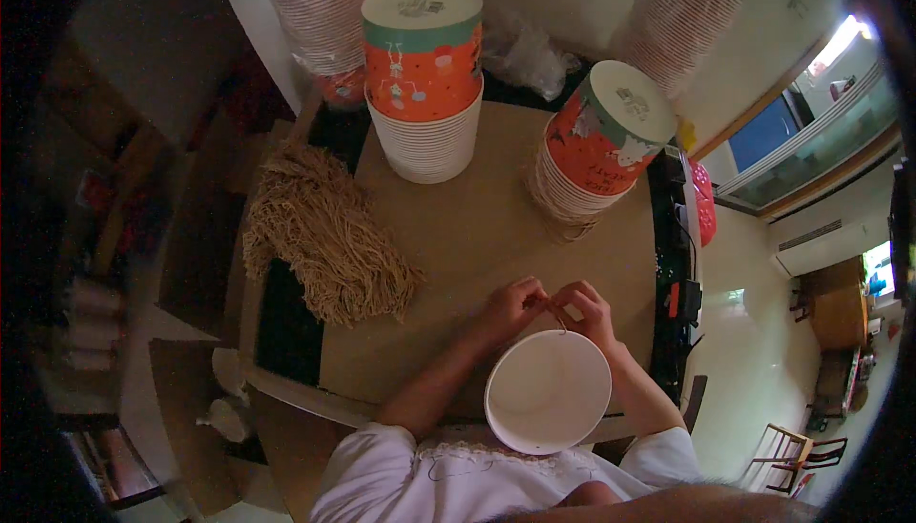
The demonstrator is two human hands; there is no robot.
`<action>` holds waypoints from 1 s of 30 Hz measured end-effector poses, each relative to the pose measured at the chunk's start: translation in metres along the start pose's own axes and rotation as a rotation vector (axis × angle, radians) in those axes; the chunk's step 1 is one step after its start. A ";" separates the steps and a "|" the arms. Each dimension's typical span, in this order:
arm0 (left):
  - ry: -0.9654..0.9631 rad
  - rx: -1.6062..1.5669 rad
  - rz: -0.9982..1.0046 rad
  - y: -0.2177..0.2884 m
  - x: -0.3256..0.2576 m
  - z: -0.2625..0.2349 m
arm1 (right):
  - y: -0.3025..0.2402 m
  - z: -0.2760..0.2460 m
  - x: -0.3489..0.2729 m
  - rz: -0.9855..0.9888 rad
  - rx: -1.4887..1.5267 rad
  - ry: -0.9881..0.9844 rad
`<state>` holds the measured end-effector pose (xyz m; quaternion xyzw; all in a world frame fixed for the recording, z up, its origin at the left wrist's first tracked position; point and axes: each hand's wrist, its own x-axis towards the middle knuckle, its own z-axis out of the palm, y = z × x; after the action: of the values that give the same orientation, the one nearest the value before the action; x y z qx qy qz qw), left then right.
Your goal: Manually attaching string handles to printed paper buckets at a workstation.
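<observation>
Together, both hands (549, 308) pinching string (556, 318), bucket (547, 391) rim

Both forearms come in from the lower edge, bare below short white sleeves, converging toward centre. Left hand (510, 305) and right hand (587, 311) sit close together, fingers curled, fingertips pinched and nearly touching each other.

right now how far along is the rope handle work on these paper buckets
Looks done: two upturned bucket stacks. In hand: left hand and right hand pinch a twine piece at the white bucket rim. Left: a twine pile remains.
</observation>
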<state>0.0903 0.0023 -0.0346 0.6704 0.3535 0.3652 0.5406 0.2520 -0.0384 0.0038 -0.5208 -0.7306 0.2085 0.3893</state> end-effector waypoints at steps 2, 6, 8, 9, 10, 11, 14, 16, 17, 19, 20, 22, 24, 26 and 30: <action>-0.010 -0.007 0.012 0.001 0.001 0.000 | 0.004 0.002 -0.002 -0.014 0.002 0.009; -0.022 -0.012 -0.016 0.003 0.001 -0.001 | 0.009 0.001 -0.006 -0.050 -0.018 0.004; -0.020 -0.022 -0.033 0.002 0.000 -0.001 | 0.004 -0.001 -0.004 -0.079 -0.015 0.006; -0.014 -0.041 -0.037 0.000 0.001 0.000 | 0.002 -0.001 -0.003 -0.108 -0.014 0.010; -0.007 -0.060 -0.040 -0.003 0.001 0.001 | 0.002 -0.002 -0.005 -0.109 -0.013 0.009; -0.006 -0.060 -0.040 -0.010 0.001 0.004 | 0.002 -0.004 -0.007 -0.084 0.057 -0.015; 0.044 -0.145 -0.037 -0.013 0.001 0.006 | -0.002 -0.012 -0.012 0.384 0.582 -0.064; 0.049 0.035 -0.076 -0.005 0.003 0.002 | -0.007 -0.018 -0.012 0.834 1.030 -0.083; 0.046 0.034 -0.076 -0.005 0.003 0.003 | -0.009 -0.020 -0.012 0.396 0.644 -0.166; 0.069 0.021 -0.109 -0.004 0.004 0.003 | -0.016 -0.026 -0.008 -0.033 0.249 -0.235; 0.070 0.021 -0.111 -0.004 0.004 0.002 | -0.022 -0.031 -0.005 -0.031 0.256 -0.289; 0.098 0.069 -0.058 -0.002 0.005 0.000 | -0.027 -0.037 0.000 -0.028 0.264 -0.343; 0.119 0.060 -0.071 -0.019 0.005 0.006 | -0.028 -0.043 0.002 -0.116 0.207 -0.404; 0.137 0.051 -0.085 -0.027 0.005 0.007 | -0.039 -0.048 0.007 -0.116 0.210 -0.417; 0.199 0.128 -0.076 -0.037 0.008 0.005 | -0.047 -0.054 0.016 -0.220 0.166 -0.415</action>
<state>0.0959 0.0135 -0.0710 0.6501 0.4530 0.3860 0.4724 0.2633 -0.0463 0.0759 -0.3503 -0.8276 0.3266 0.2928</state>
